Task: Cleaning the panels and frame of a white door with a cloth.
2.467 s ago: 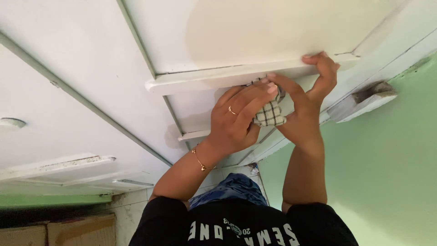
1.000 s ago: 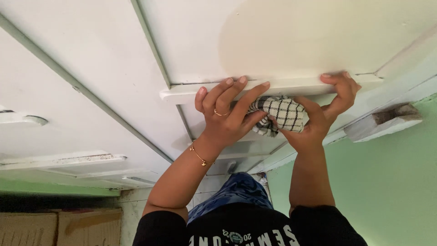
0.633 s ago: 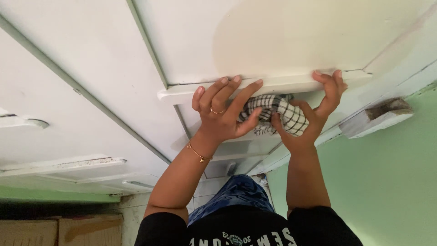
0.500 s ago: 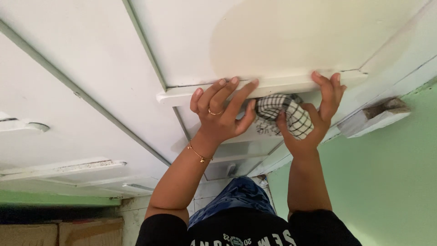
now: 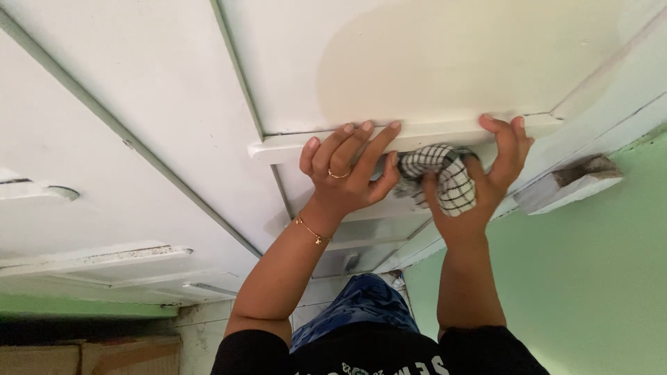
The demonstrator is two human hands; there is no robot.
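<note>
Right hand (image 5: 479,184) bunches soft checked cloth (image 5: 445,177) against smooth white ledge (image 5: 431,133).

white ledge (image 5: 445,133) fronting both hands, checked cloth (image 5: 445,177) between them, green wall (image 5: 590,278) crowding right

Much of the cloth and both palms lie out of sight under the drawer lip.

The checked cloth (image 5: 445,182) is bunched inside the right hand (image 5: 479,187); how much of it lies behind that grip, and whether it reaches under the drawer front (image 5: 292,146), cannot be told. The left hand (image 5: 344,177) shows only its back, with the fingertips curled over the lip's edge. The shirt (image 5: 375,355) is cut off by the lower edge, and the brown boxes (image 5: 90,355) below and left of the grips are cropped too.
</note>
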